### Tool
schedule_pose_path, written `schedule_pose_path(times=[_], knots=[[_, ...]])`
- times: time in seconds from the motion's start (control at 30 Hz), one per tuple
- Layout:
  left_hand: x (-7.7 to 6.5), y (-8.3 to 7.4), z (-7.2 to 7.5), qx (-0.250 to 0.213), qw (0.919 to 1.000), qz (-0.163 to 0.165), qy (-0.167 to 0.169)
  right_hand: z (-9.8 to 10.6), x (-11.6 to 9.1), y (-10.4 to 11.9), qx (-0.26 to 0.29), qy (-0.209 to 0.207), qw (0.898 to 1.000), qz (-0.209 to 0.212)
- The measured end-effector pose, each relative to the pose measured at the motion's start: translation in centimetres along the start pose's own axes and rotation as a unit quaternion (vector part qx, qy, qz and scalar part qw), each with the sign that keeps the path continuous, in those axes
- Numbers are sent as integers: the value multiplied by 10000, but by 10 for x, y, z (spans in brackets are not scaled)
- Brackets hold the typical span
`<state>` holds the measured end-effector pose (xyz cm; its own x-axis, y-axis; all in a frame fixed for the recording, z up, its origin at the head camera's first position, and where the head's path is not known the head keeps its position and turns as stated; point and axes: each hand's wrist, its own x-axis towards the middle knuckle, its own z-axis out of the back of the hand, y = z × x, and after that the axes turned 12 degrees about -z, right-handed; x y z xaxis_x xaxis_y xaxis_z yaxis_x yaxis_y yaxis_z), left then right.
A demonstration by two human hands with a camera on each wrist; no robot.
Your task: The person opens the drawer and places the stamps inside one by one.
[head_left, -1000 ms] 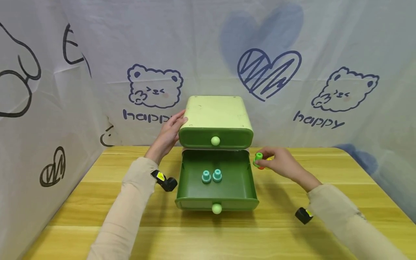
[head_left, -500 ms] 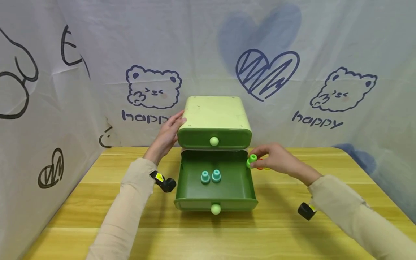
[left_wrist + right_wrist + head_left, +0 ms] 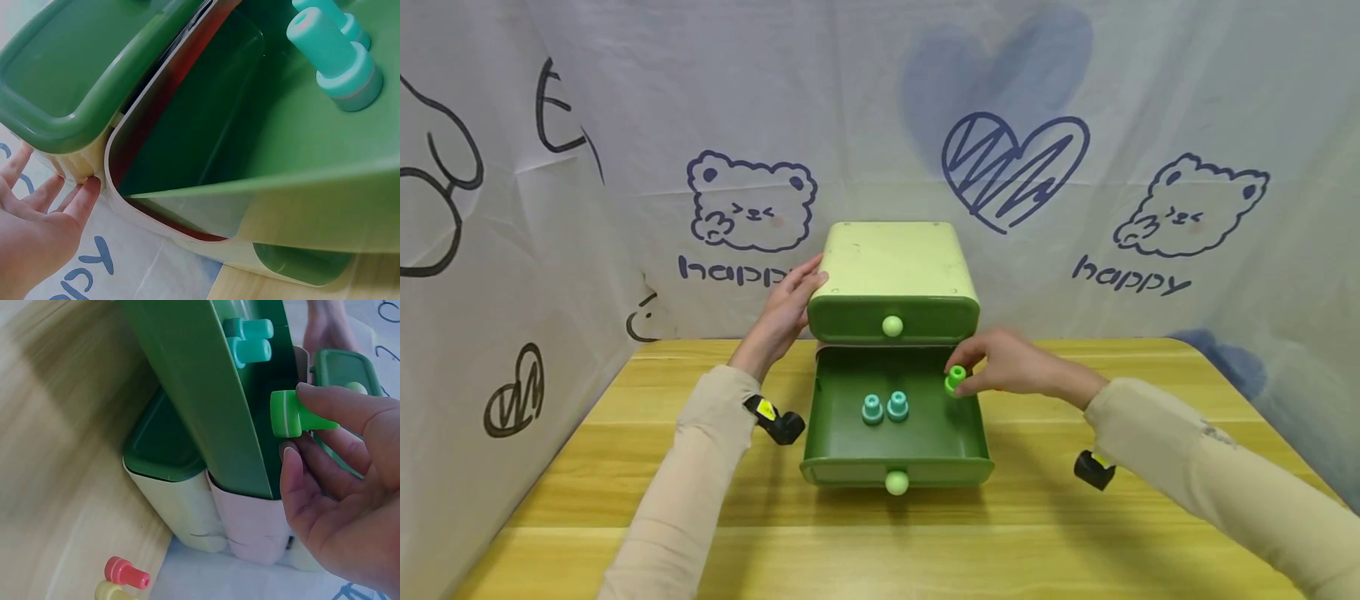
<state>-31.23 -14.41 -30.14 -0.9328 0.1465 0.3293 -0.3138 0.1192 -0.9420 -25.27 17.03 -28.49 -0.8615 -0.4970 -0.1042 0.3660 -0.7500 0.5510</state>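
Right hand (image 3: 1007,362): thumb and fingers close in a narrow pinch on a bright-green stepped peg (image 3: 956,381). Peg location: over the pulled-out middle drawer (image 3: 940,472), near that drawer's right wall and apart from its floor. Long axis: near upright in the head view, with a slight lean to the right; narrow holed end points up, broad base down. Right wrist view shows the same axis lying almost across the frame (that camera is turned on its side), base to picture left, stem to picture right.

Drawer contents: two turquoise stepped pegs (image 3: 885,408), side by side just left of the held one. Both stand on their broad bases, long axes upright, narrow ends up.

Left hand (image 3: 781,312): no object in its grasp; fingers extended, tips touching the cream left side of the three-tier drawer cabinet (image 3: 895,258). Top drawer (image 3: 850,320) is pushed in, pale-green round knob (image 3: 892,326) facing the person.

Farther out: red peg (image 3: 127,572) and yellow peg (image 3: 114,591), adjacent, on the wood-grain table (image 3: 797,554) to the cabinet's right. Behind everything, a white cloth backdrop (image 3: 872,125) printed with bears and hearts.
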Motion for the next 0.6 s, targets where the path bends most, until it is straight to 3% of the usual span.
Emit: schedule_pose_path(times=[0.33, 0.6], knots=[[-1, 0, 1, 47, 10000, -2, 0, -19, 15, 11, -241, 447, 9986, 142], [0, 0, 1, -4, 10000, 36, 1, -28, 25, 16, -293, 532, 9980, 177]])
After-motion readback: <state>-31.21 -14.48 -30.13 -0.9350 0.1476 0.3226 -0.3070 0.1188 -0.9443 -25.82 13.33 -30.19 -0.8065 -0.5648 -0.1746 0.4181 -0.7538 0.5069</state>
